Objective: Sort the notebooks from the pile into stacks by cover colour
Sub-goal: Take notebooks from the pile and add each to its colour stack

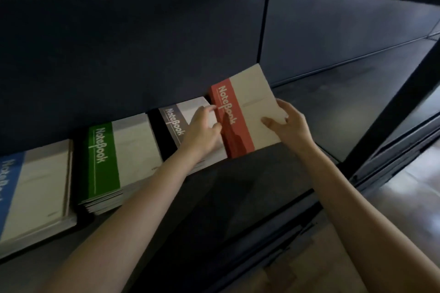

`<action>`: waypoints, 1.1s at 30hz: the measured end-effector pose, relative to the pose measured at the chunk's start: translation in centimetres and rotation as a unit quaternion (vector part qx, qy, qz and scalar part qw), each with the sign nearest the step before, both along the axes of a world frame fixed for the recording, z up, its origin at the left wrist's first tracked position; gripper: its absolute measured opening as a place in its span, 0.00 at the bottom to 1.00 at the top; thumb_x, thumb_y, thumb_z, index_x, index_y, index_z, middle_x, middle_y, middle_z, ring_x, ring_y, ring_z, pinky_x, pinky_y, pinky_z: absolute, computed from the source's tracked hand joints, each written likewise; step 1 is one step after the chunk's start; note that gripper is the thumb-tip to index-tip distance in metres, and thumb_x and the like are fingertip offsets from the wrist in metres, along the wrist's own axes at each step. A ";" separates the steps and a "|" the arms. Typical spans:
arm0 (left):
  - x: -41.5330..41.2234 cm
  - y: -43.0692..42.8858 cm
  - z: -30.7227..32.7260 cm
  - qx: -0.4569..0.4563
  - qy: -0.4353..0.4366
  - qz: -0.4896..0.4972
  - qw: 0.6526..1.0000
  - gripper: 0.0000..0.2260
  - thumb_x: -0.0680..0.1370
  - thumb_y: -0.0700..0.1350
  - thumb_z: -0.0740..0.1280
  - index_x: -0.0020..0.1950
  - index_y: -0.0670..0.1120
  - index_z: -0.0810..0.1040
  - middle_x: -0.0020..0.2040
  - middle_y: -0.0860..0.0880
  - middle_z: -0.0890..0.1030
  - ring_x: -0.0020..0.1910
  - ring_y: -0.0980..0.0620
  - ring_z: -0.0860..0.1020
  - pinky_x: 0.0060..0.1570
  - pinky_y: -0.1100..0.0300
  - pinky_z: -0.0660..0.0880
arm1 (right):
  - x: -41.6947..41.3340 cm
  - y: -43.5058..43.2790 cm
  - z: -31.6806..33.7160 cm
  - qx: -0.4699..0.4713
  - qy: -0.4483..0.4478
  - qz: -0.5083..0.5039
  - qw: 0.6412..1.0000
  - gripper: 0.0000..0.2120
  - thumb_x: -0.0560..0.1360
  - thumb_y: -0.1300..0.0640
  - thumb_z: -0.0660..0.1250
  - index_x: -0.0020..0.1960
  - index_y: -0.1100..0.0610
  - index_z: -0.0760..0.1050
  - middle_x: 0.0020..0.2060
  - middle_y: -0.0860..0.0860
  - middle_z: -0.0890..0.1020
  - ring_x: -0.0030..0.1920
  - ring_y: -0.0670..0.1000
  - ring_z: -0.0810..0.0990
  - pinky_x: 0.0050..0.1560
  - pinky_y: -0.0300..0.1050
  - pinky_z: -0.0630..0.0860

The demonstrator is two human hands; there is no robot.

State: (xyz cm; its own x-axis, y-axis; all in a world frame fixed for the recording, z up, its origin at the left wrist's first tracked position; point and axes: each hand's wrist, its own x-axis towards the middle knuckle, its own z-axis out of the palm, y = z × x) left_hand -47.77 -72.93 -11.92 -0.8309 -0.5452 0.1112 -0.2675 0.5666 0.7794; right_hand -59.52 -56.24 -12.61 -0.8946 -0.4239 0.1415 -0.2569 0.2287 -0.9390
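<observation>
Notebooks lie in a row along a dark shelf (262,185) on my head-camera feed, all with cream covers, a coloured band down the left side and the word "NoteBook" printed on it. Farthest left is the blue stack (31,188), cut off by the frame edge. Just beside it sits the green stack (114,157), several books thick with the page edges showing at the near end. Next comes the grey stack (171,123), with a black strip along its left side. The red notebook (247,112) is at the right end of the row, turned slightly askew and overlapping the grey stack's right edge. I cannot tell whether its underside touches the shelf. My left grip (202,133) reaches in over the grey stack and pinches the red notebook's spine edge, index finger and thumb bent against the red band. My right grip (292,123) holds the same notebook at its right edge, thumb laid flat on the cream cover and the fingers curled around the edge out of sight. Both forearms come in bare from the bottom of the frame. A dark back panel (142,43) stands upright right behind the stacks, and pale floor (409,197) shows at the lower right beyond the shelf frame.
</observation>
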 end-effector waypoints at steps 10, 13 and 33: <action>-2.0 -1.0 -3.5 -0.280 -0.217 -0.049 0.934 0.25 0.80 0.61 0.49 0.77 0.58 0.53 0.78 0.49 0.50 0.77 0.39 0.46 0.74 0.40 0.44 | -7.0 -0.8 1.0 0.217 0.107 -0.062 0.968 0.23 0.74 0.57 0.71 0.68 0.52 0.72 0.59 0.52 0.80 0.56 0.54 0.78 0.50 0.42 0.73; -2.0 -0.9 -3.6 -0.272 -0.214 -0.045 0.937 0.26 0.79 0.63 0.47 0.77 0.59 0.53 0.77 0.50 0.52 0.77 0.40 0.45 0.74 0.40 0.43 | -7.4 -2.7 0.3 0.321 0.127 -0.077 0.935 0.23 0.75 0.53 0.69 0.69 0.48 0.70 0.59 0.54 0.79 0.57 0.57 0.78 0.49 0.47 0.76; -2.3 -1.1 -3.7 -0.270 -0.227 -0.044 0.935 0.26 0.80 0.64 0.45 0.77 0.60 0.53 0.80 0.49 0.46 0.77 0.41 0.42 0.74 0.41 0.40 | -6.9 -5.1 -3.2 0.335 0.159 -0.116 0.922 0.18 0.80 0.46 0.54 0.65 0.45 0.75 0.69 0.47 0.70 0.63 0.56 0.72 0.62 0.50 0.63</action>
